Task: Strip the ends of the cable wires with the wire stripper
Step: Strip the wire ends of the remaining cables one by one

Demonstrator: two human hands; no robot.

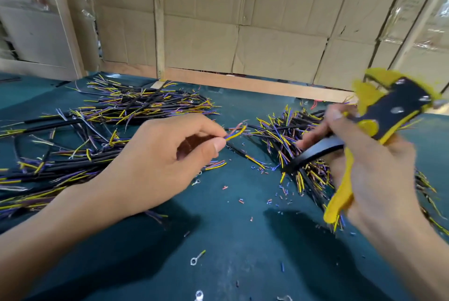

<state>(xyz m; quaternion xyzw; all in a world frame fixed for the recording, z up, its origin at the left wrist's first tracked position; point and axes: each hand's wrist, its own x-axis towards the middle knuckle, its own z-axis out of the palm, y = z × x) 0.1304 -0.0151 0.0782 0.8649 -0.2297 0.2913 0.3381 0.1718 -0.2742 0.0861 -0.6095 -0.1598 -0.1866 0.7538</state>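
My left hand (167,157) pinches a short cable between thumb and forefinger; its yellow, blue and pink wire ends (237,131) fan out to the right of the fingertips. My right hand (369,169) grips the yellow-and-black wire stripper (386,116) by its handles, raised and blurred, with its jaws pointing up and right, well apart from the wire ends. A pile of black cables with coloured wire ends (116,116) lies to the left. A second pile (291,140) lies under the right hand.
The green table mat (230,240) is strewn with small snipped insulation bits (279,193) and a few ring terminals (197,258). A wooden-framed cardboard wall (243,33) closes the back of the table.
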